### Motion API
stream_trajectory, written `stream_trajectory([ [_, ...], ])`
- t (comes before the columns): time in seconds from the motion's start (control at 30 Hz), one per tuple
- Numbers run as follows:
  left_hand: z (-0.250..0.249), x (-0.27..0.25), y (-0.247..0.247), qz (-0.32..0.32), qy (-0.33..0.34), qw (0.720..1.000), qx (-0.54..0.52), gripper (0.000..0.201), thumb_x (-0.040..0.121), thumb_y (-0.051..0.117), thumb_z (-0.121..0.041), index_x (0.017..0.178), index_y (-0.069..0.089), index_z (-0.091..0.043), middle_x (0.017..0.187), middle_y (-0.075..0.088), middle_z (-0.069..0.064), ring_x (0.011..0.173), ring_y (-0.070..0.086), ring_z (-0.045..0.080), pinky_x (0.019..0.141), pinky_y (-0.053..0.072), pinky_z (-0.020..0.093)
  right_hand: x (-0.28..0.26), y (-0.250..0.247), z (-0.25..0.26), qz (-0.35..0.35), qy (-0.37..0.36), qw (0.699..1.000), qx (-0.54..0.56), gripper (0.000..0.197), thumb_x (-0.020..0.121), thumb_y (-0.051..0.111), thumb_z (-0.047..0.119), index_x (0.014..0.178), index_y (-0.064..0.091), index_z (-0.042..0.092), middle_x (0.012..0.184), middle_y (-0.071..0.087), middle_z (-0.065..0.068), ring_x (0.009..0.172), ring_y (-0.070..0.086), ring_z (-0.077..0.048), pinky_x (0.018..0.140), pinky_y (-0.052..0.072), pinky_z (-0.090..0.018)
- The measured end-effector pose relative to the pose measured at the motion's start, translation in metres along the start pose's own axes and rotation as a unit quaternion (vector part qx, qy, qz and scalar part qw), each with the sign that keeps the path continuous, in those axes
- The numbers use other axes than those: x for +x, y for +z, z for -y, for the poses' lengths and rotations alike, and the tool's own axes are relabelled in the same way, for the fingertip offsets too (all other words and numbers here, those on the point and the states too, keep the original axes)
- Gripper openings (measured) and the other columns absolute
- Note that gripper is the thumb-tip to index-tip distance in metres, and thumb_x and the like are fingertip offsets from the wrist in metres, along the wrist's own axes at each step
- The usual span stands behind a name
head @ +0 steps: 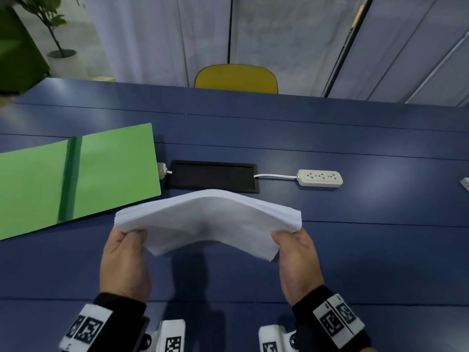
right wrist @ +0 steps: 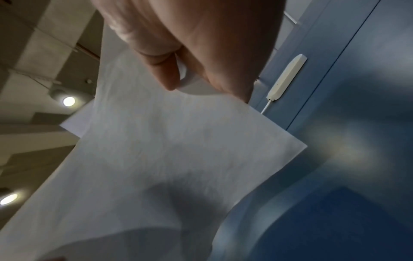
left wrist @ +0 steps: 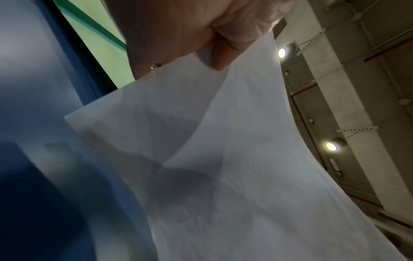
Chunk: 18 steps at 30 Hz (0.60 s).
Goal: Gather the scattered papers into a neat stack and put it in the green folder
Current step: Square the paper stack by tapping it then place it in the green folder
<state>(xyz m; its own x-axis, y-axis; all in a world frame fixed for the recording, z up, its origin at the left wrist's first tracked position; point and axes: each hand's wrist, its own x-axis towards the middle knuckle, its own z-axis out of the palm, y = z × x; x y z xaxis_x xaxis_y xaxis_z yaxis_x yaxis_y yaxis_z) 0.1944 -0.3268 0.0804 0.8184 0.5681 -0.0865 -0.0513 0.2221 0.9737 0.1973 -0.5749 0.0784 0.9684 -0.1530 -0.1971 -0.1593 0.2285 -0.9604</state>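
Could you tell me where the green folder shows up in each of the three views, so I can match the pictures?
Head: the green folder lies open on the blue table, left of centre, beyond the left hand.
Left wrist: a green strip at the top left, behind the left hand.
Right wrist: not in it.
Shared landmark: the paper stack, held at both ends, fills both wrist views; the right hand grips its other end.

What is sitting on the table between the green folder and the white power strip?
In the head view, a black recessed panel lies between the green folder and the white power strip, whose cable runs to it.
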Motion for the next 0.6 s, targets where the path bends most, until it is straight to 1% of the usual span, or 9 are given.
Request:
stream_trajectory([
  [0.13,0.013,0.003,-0.006,0.012,-0.024,0.999,0.031,0.036,0.091,0.043,0.004,0.09,0.067,-0.022,0.093,0.067,-0.005,0.092,0.058,0.014,0.076,0.046,0.027,0.004,-0.001,-0.012,-0.002,0.02,0.999,-0.049,0.04,0.094,0.048,-0.006,0.103,0.074,0.023,0.099,0.08,0.004,0.102,0.072,-0.02,0.079,0.054,-0.027],
  [0.2,0.017,0.002,-0.008,0.031,-0.016,0.997,0.062,0.037,0.091,0.045,0.004,0.088,0.068,-0.026,0.094,0.068,-0.007,0.09,0.059,0.012,0.076,0.045,0.028,0.004,-0.002,-0.014,-0.009,0.017,0.997,-0.075,0.039,0.094,0.05,-0.005,0.103,0.072,0.026,0.098,0.079,0.009,0.103,0.072,-0.02,0.077,0.054,-0.024],
  [0.3,0.013,0.003,-0.01,0.041,0.034,0.996,0.071,0.038,0.092,0.049,0.007,0.093,0.063,-0.028,0.09,0.067,-0.015,0.083,0.059,-0.001,0.076,0.048,0.02,0.003,-0.006,-0.011,-0.01,-0.062,0.993,-0.102,0.04,0.099,0.048,-0.001,0.118,0.062,0.032,0.094,0.075,0.013,0.091,0.071,-0.009,0.075,0.054,-0.018],
  [0.37,0.007,0.003,-0.012,0.05,0.079,0.993,0.077,0.043,0.091,0.051,0.009,0.102,0.058,-0.032,0.097,0.064,-0.012,0.087,0.058,-0.001,0.079,0.047,0.01,-0.001,-0.009,-0.01,-0.014,-0.128,0.98,-0.154,0.049,0.103,0.049,0.009,0.137,0.047,0.044,0.074,0.063,0.018,0.068,0.057,-0.004,0.071,0.048,-0.016],
  [0.4,0.005,0.004,-0.013,0.057,0.1,0.989,0.089,0.049,0.091,0.051,0.008,0.111,0.055,-0.037,0.105,0.062,-0.008,0.092,0.057,0.0,0.084,0.046,0.009,-0.002,-0.011,-0.01,-0.011,-0.161,0.969,-0.189,0.057,0.103,0.05,0.015,0.145,0.036,0.051,0.073,0.057,0.022,0.065,0.05,-0.003,0.071,0.046,-0.017],
  [0.43,0.004,0.003,-0.015,0.069,0.118,0.985,0.102,0.057,0.092,0.052,0.006,0.121,0.05,-0.044,0.114,0.058,-0.005,0.098,0.056,0.001,0.09,0.045,0.011,-0.004,-0.011,-0.01,-0.002,-0.196,0.955,-0.225,0.062,0.104,0.049,0.021,0.149,0.026,0.057,0.083,0.058,0.024,0.071,0.05,-0.004,0.076,0.047,-0.02],
  [0.5,0.004,0.002,-0.019,0.093,0.155,0.971,0.153,0.074,0.095,0.051,0.005,0.135,0.038,-0.056,0.128,0.051,-0.006,0.11,0.052,0.003,0.099,0.041,0.013,-0.005,-0.014,-0.009,0.011,-0.252,0.927,-0.279,0.065,0.104,0.045,0.027,0.149,0.016,0.064,0.121,0.061,0.013,0.099,0.058,-0.012,0.098,0.047,-0.03],
  [0.53,0.004,0.002,-0.021,0.105,0.186,0.957,0.197,0.077,0.096,0.05,0.005,0.139,0.034,-0.057,0.132,0.048,-0.006,0.116,0.05,0.005,0.103,0.039,0.016,-0.005,-0.015,-0.01,0.016,-0.27,0.915,-0.299,0.065,0.105,0.043,0.027,0.148,0.014,0.065,0.13,0.058,0.012,0.112,0.058,-0.011,0.105,0.044,-0.029],
  [0.6,0.004,0.004,-0.023,0.116,0.24,0.928,0.26,0.074,0.095,0.049,0.006,0.145,0.035,-0.046,0.133,0.044,0.001,0.121,0.047,0.01,0.108,0.036,0.021,-0.003,-0.018,-0.011,0.027,-0.299,0.895,-0.33,0.063,0.106,0.039,0.024,0.152,0.014,0.059,0.132,0.052,0.02,0.121,0.053,-0.001,0.105,0.039,-0.015],
])
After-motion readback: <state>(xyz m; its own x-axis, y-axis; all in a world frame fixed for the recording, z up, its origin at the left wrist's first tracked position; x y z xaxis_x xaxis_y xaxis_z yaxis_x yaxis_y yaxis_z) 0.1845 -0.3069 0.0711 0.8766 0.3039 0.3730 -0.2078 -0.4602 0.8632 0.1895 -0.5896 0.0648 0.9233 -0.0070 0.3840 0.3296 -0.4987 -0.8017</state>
